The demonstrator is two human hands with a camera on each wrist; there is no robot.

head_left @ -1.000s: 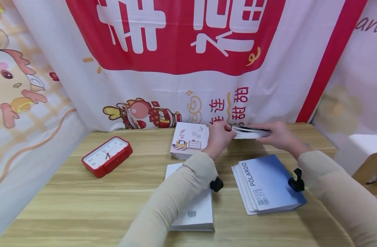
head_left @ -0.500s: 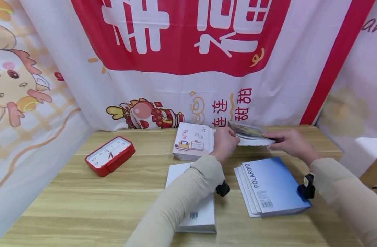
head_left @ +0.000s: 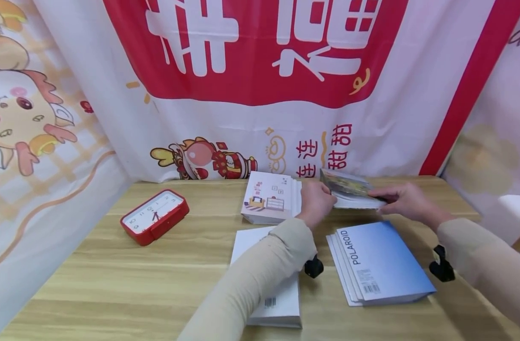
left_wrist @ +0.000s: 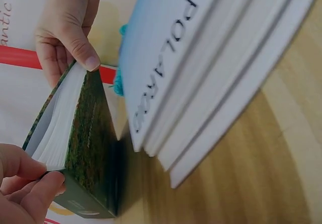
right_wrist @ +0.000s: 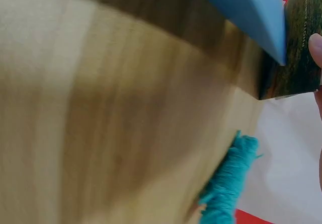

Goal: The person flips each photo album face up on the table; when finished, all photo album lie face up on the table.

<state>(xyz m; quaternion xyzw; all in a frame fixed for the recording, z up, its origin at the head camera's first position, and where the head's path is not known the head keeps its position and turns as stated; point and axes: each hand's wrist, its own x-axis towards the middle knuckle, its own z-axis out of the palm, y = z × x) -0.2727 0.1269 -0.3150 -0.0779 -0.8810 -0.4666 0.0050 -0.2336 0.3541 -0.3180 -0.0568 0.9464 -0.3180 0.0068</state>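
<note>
Left hand (head_left: 317,203) and right hand (head_left: 409,203) pinch opposite ends of the dark-covered book (head_left: 348,185) between them, fingers nearly closed; shallow fingertip hold might slip, tipping it towards the blue album (head_left: 392,263) nearby.

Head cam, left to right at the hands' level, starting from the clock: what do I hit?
red clock → white furniture-print book → left hand → dark-covered book → right hand

A cloth-screened corner, whether of a home or a studio cannot be told, shown by a wood-grain table (head_left: 93,289) backed by a red-and-white character-printed hanging (head_left: 260,85) and flanked by cartoon-printed cloth (head_left: 25,118)
</note>
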